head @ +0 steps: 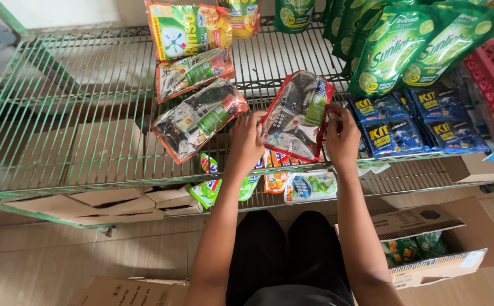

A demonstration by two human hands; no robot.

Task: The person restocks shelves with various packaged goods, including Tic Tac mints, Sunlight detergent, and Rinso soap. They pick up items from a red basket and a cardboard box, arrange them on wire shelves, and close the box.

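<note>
Hands (292, 136) holding red-edged refill pouch (297, 113)

I see the pouch (296, 115) lying on the wire shelf (60, 113), held between my left hand (246, 140) on its left edge and my right hand (342, 136) on its right edge. Just left of it lies a second pouch (197, 119), with a third (193, 72) behind that and a larger pack (186, 29) farther back. Right of my hands sit flat sachets (411, 122), with tall refill bags (394, 48) behind them. An open carton (428, 249) stands on the floor to my right, below the shelf.
</note>
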